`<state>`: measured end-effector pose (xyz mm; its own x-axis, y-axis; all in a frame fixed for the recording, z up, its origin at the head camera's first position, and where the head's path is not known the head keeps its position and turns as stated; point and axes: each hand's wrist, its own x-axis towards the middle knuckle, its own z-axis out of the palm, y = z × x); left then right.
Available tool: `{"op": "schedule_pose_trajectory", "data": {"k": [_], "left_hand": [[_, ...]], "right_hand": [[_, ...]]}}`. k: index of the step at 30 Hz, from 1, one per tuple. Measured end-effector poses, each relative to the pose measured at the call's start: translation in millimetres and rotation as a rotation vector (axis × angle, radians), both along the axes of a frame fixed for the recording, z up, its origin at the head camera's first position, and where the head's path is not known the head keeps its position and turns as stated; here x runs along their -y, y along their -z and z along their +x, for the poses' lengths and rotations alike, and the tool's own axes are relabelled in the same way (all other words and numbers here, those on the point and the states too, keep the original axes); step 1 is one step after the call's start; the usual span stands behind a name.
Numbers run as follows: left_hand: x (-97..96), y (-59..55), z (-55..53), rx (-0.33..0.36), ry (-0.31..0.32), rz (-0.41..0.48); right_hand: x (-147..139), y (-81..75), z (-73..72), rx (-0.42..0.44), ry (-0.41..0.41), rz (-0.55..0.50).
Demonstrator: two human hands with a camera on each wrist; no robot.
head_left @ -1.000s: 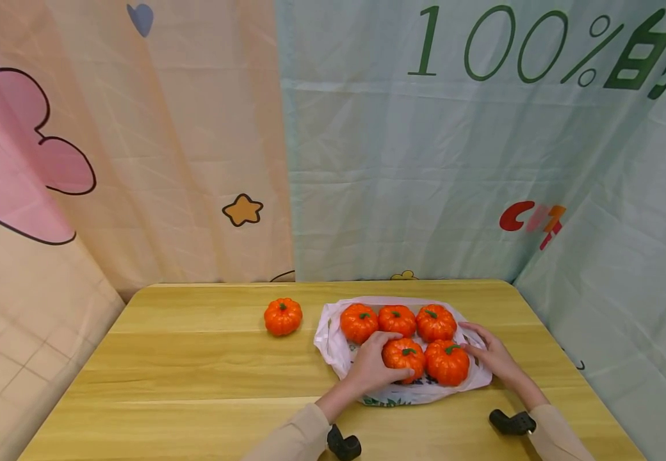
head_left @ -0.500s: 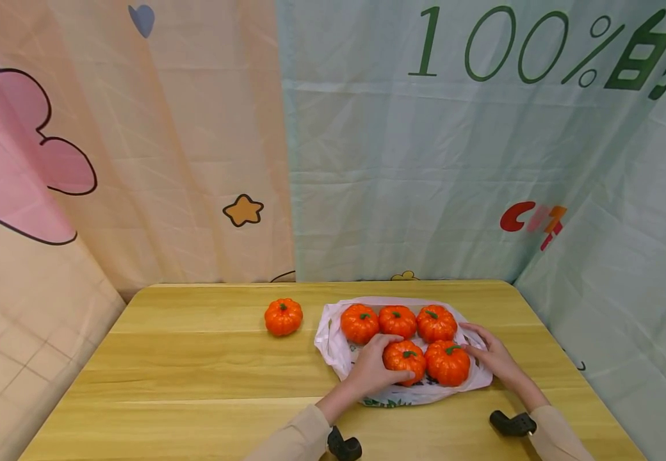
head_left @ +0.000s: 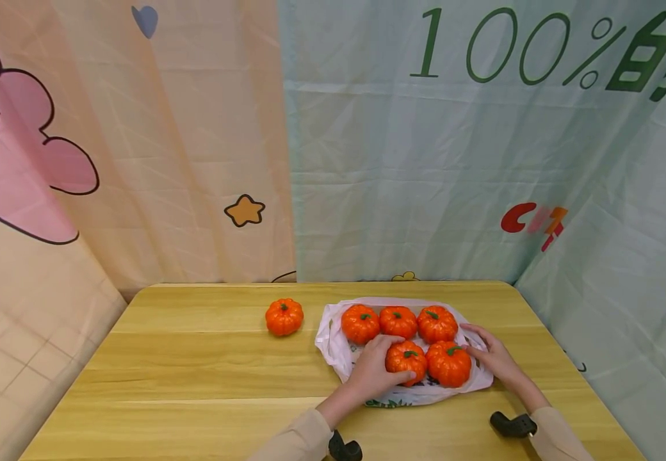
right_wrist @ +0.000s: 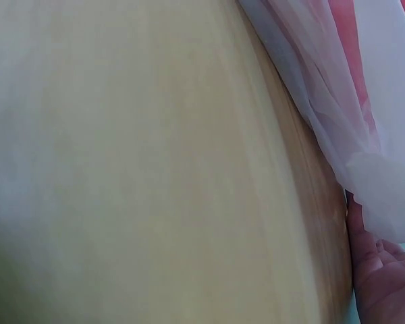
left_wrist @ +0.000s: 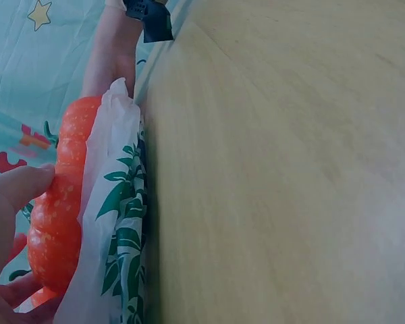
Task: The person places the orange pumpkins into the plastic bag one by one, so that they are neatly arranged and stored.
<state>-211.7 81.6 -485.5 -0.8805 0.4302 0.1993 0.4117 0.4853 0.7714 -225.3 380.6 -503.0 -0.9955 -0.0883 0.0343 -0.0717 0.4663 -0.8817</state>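
Note:
Several orange pumpkins lie in a white plastic bag (head_left: pixel 333 339) spread like a tray, right of the table's middle. My left hand (head_left: pixel 370 368) grips the front-left pumpkin (head_left: pixel 406 363), thumb on its near side and fingers behind it. In the left wrist view that pumpkin (left_wrist: pixel 57 236) sits against the bag's green leaf print. My right hand (head_left: pixel 494 355) rests at the bag's right edge with fingers fairly straight, thumb beside the front-right pumpkin (head_left: pixel 449 365). In the right wrist view the bag's plastic (right_wrist: pixel 385 196) covers the fingertips of my right hand (right_wrist: pixel 388 287).
Another pumpkin (head_left: pixel 284 317) stands alone on the wooden table (head_left: pixel 194 371), left of the bag. Three pumpkins form the bag's back row, among them the back-left pumpkin (head_left: pixel 360 324). Printed curtains (head_left: pixel 402 179) hang behind the table and along both sides.

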Motion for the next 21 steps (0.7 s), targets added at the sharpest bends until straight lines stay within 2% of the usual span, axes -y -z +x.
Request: {"op": "schedule_pose_trajectory", "data": {"k": [4, 8, 15, 21], "left_hand": [[1.9, -3.2, 1.6, -0.026, -0.015, -0.029], [6.0, -8.1, 3.7, -0.054, -0.020, -0.021], [18.0, -15.6, 5.5, -0.149, -0.033, 0.038], [31.5, -20.8, 3.1, -0.211, -0.078, 0.101]], "right_hand": [[0, 0.7, -0.9, 0.005, 0.003, -0.001], [-1, 1.6, -1.2, -0.007, 0.009, 0.007], [-1, 2.6, -0.3, -0.036, 0.027, 0.046], [-1, 3.0, -0.5, -0.034, 0.029, 0.056]]}}
